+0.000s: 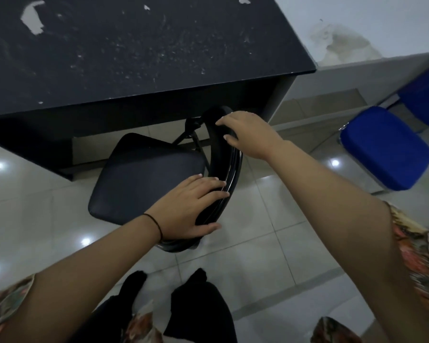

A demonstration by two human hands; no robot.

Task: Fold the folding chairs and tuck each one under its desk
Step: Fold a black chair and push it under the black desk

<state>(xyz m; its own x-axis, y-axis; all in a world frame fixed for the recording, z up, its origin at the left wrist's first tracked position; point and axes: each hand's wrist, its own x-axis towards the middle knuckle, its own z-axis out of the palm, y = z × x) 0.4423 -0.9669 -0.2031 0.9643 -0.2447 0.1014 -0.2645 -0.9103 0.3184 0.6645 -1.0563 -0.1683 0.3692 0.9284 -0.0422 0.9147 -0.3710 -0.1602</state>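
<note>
Black folding chair (144, 179) stands unfolded on the tiled floor (270, 243) in the head view, seat flat, its front edge just under the black desk (134, 58). The left hand (191, 206) lies on the near end of the curved backrest (227, 164), fingers straight across the rim, thumb below; the right hand (245, 134) curls over the far end. Likely risks: as the seat swings up, fingers on the rim could be pinched between seat and back; the frame could scrape the desk edge or slide on the glossy tiles. Count: one black chair, one desk, one blue chair (384, 147) well apart at right, two hands.
</note>
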